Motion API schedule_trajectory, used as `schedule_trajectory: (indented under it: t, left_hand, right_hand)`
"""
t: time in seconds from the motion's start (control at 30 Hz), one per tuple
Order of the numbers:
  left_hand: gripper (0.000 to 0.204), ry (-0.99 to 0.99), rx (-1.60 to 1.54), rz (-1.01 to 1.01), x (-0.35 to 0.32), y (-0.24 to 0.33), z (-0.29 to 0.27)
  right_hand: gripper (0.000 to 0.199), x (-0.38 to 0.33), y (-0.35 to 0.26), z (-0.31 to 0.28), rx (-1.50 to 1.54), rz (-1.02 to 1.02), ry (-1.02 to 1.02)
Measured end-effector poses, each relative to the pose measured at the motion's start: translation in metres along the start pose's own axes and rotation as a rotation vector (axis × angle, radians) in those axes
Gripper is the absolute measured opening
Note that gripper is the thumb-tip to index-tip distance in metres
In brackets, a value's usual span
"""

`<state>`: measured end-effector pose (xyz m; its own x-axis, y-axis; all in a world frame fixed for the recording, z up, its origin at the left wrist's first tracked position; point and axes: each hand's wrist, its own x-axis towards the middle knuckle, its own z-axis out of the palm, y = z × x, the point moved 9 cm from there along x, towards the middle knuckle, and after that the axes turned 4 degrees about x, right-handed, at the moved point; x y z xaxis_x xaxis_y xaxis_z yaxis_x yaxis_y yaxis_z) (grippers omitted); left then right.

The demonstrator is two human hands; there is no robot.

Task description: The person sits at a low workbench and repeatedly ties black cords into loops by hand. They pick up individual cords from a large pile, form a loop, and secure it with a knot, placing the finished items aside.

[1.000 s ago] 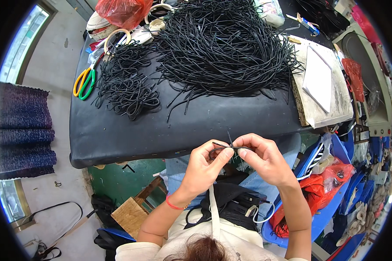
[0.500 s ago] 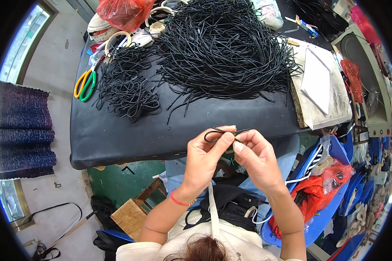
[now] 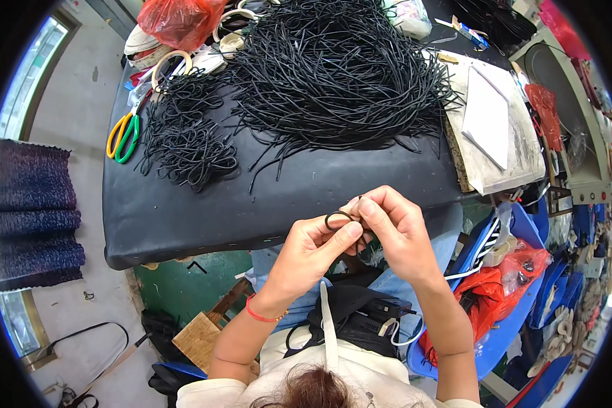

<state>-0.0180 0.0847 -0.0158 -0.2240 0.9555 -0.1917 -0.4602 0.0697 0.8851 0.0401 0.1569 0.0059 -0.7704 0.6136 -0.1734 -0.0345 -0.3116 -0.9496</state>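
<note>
— Hands first: where do we find them?

— Both are raised just in front of the near edge of the black padded table [image 3: 204,217]. The left hand [image 3: 309,251] and the right hand [image 3: 398,228] meet at the fingertips, and between them we see a short black cord bent into a small loop [image 3: 336,218]. The left thumb and forefinger are pressed together on the loop's lower side; the right fingers pinch it from the other side, so both hands are closed on the same cord.

— Is the loop touching the table?

— We see it held in the air, over the table's edge, not lying on the surface.

— What lies on the table?

— A large heap of long black cords [image 3: 340,75] fills the far middle, and a smaller pile of curled black cord pieces [image 3: 183,139] sits to its left, apart from it. Just left of that pile we find scissors with yellow and green handles [image 3: 121,136]. A red plastic bag [image 3: 180,20] is at the far left corner, and a grey board with white folded paper [image 3: 496,129] lies at the right.

— Anything on the wrist?

— A thin red band [image 3: 262,316] circles the left wrist.
</note>
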Motion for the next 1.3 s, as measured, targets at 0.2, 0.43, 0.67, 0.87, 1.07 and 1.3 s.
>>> schedule_trajectory:
  t: [0.2,0.43,0.67,0.87,1.07,1.3]
  left_hand:
    - [0.018,0.016,-0.074,-0.048,-0.003,-0.01,0.003]
    - [0.019,0.238,-0.279,0.023,0.002,-0.007,-0.016]
    - [0.016,0.271,-0.075,0.096,-0.004,-0.003,-0.012]
    - [0.013,0.322,-0.068,0.131,-0.006,-0.006,-0.012]
    - [0.013,0.292,-0.121,0.079,-0.004,-0.012,-0.014]
    - [0.016,0.245,-0.109,0.063,-0.001,-0.011,-0.007]
  right_hand:
    - [0.02,0.001,0.011,-0.005,0.0,0.141,-0.016]
    - [0.018,-0.018,-0.005,-0.03,-0.176,-0.043,0.206]
    - [0.013,-0.02,-0.002,-0.019,-0.164,-0.086,0.111]
    - [0.013,-0.022,-0.005,-0.013,-0.224,-0.114,0.068]
    - [0.016,-0.018,-0.009,-0.016,-0.326,-0.046,0.038]
    - [0.017,-0.012,0.01,-0.022,-0.01,0.04,0.141]
